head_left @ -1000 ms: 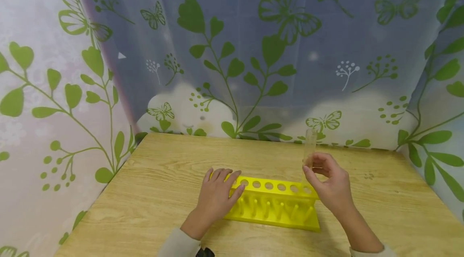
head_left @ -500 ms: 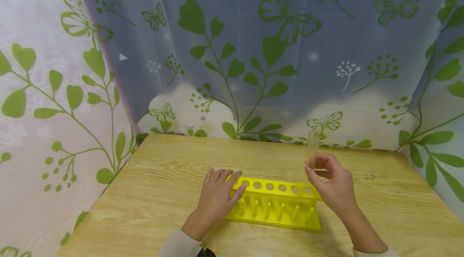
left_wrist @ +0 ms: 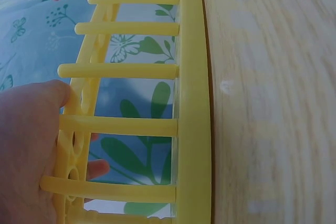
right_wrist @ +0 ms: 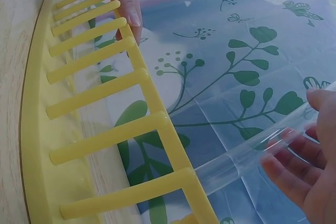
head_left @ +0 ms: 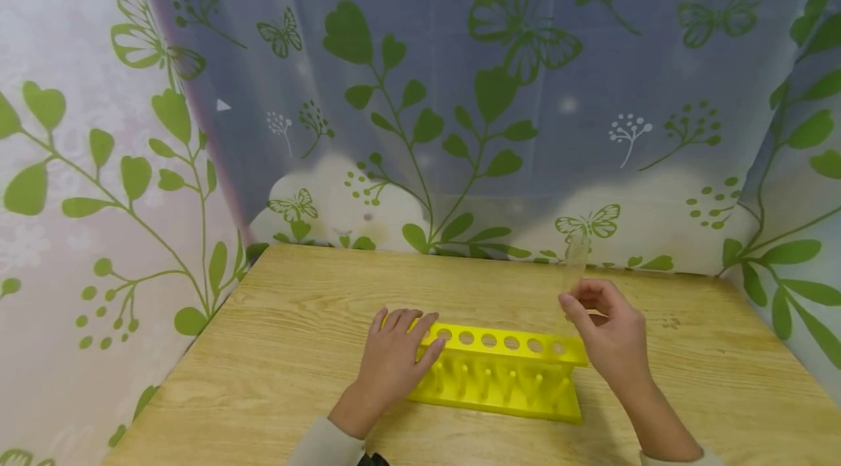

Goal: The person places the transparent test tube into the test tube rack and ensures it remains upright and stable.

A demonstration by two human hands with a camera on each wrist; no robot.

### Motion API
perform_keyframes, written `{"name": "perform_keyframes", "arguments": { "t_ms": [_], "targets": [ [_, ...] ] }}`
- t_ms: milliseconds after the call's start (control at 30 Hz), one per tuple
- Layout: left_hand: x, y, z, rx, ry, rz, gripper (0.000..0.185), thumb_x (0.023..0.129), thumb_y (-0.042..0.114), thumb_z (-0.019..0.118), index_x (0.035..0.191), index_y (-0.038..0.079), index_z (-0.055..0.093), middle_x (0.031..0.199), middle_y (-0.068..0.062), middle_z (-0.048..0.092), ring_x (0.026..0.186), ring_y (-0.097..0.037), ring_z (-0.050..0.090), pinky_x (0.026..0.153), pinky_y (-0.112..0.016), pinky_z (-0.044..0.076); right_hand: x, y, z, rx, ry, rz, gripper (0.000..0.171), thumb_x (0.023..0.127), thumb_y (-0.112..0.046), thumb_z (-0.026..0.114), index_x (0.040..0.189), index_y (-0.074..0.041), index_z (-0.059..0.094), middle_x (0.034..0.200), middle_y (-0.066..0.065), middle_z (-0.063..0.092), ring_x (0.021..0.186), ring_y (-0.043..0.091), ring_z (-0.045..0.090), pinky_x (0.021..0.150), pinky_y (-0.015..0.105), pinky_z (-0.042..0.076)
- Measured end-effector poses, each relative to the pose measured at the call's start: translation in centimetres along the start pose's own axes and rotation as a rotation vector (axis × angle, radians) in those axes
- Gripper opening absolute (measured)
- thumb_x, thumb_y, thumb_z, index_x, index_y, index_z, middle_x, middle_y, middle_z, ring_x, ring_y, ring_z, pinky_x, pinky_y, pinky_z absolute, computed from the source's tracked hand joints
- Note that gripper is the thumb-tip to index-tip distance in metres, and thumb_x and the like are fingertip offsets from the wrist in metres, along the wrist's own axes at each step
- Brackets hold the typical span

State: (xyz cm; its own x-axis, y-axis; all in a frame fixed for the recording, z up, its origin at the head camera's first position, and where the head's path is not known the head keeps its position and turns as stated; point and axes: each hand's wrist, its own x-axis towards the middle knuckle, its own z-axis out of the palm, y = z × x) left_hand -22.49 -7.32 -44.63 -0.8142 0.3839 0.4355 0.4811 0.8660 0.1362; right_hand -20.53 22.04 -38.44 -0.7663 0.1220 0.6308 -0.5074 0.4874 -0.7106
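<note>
Above the yellow rack's (head_left: 499, 353) right end, the right hand (head_left: 614, 334) pinches the clear tube (head_left: 575, 260), which extends above and below the fingertips, its lower end near the endmost hole; the left hand (head_left: 396, 360) grips the rack's left end.

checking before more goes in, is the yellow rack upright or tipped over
Upright: the yellow rack stands base-down on the table, its holes facing up.

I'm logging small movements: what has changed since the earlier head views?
The right hand and the clear cylindrical tube it pinches have shifted slightly rightward. Nothing was taken hold of or let go. The left hand stays on the long yellow plastic rack.
</note>
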Motion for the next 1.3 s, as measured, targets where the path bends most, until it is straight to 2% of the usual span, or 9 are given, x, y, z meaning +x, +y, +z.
{"name": "perform_keyframes", "arguments": {
  "t_ms": [133,300,633,933,1300],
  "targets": [
    [-0.01,0.01,-0.02,-0.011,0.003,0.001,0.043,0.1,0.048,0.047,0.13,0.021,0.06,0.122,-0.003,0.061,0.118,-0.026,0.054,0.106,-0.056,0.033,-0.03,0.22,0.01,0.005,0.005,-0.009,0.01,0.091,-0.001,0.066,0.099,0.002,0.061,0.085,0.009,0.069,0.076,0.0,0.064,0.066,0.014,0.053],
    [-0.06,0.06,-0.03,-0.017,0.007,-0.002,0.042,0.1,0.048,0.047,0.13,0.021,0.06,0.122,-0.003,0.061,0.118,-0.026,0.054,0.107,-0.056,0.033,-0.06,0.28,0.06,0.006,0.002,-0.015,0.01,0.09,0.0,0.066,0.099,0.002,0.062,0.085,0.007,0.069,0.076,0.0,0.064,0.065,0.014,0.053],
    [0.01,0.06,-0.04,-0.014,0.011,-0.006,0.043,0.1,0.047,0.047,0.13,0.02,0.06,0.123,-0.004,0.061,0.118,-0.026,0.053,0.107,-0.056,0.032,0.06,0.03,-0.03,-0.003,-0.022,-0.003,0.014,0.092,-0.009,0.068,0.101,0.0,0.062,0.088,0.007,0.067,0.077,0.0,0.064,0.063,0.015,0.054],
    [-0.13,0.04,-0.04,-0.018,0.002,0.0,0.042,0.1,0.047,0.047,0.13,0.02,0.06,0.122,-0.003,0.06,0.117,-0.026,0.054,0.106,-0.056,0.033,-0.02,0.1,-0.11,0.003,-0.036,-0.007,0.013,0.09,-0.003,0.068,0.101,0.0,0.062,0.089,0.008,0.068,0.077,0.001,0.064,0.063,0.016,0.054],
    [0.01,0.04,-0.05,-0.023,0.002,0.0,0.043,0.1,0.049,0.046,0.13,0.021,0.06,0.122,-0.003,0.06,0.118,-0.027,0.053,0.106,-0.057,0.033,0.02,0.18,-0.15,-0.021,-0.031,-0.016,0.013,0.09,-0.005,0.069,0.1,-0.001,0.063,0.088,0.006,0.066,0.079,0.0,0.063,0.063,0.016,0.054]
  ]
}}
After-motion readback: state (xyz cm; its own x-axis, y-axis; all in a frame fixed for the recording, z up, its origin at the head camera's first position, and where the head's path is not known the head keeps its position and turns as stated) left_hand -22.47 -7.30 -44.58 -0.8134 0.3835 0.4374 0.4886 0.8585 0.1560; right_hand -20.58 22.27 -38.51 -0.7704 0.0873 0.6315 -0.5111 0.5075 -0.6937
